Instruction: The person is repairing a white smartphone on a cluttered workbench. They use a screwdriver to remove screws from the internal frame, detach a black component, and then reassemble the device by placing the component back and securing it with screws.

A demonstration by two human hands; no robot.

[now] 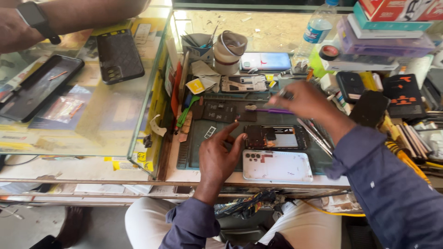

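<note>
Cluttered repair bench, green work mat (194,152). Opened phone (276,137) lies face-down on the mat, white back cover (277,167) just below it. Left hand (221,154), fingers spread, steadies the phone's left end. Right hand (302,99) pinches a small tool above. Risk: a slip could scratch the exposed board; loose parts nearby could scatter.

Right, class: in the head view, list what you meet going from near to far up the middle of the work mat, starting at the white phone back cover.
White phone back cover → opened phone beside the left hand → purple-handled tool → second opened phone → tape roll.
</note>
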